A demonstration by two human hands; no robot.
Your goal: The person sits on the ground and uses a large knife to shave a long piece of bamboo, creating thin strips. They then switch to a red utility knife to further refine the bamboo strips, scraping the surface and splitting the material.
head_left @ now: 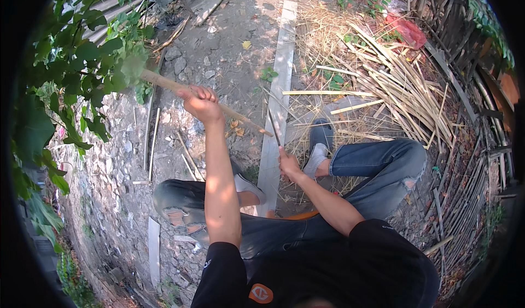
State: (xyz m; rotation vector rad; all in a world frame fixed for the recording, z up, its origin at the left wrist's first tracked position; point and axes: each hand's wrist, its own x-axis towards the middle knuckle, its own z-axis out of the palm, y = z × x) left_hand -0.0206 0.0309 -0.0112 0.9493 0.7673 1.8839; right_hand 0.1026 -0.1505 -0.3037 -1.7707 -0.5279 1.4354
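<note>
My left hand (201, 104) is closed round a long pale-brown wooden stick (240, 121), held at a slant across the middle of the view. One end of it points up left into green leaves; the other comes down over a long grey plank (283, 51) on the ground. In my right hand (290, 164) is a knife with a narrow dark blade (275, 126), pointing up and away from me. The blade lies over the plank, a little right of the stick's near end. Fingers hide the knife's handle.
Several split pale strips (402, 86) lie piled at the right among straw-like shavings (317, 32). A red plastic bag (406, 30) sits beyond them. Leafy branches (82, 51) hang at the left over stony ground. My shoes (321, 138) flank the plank.
</note>
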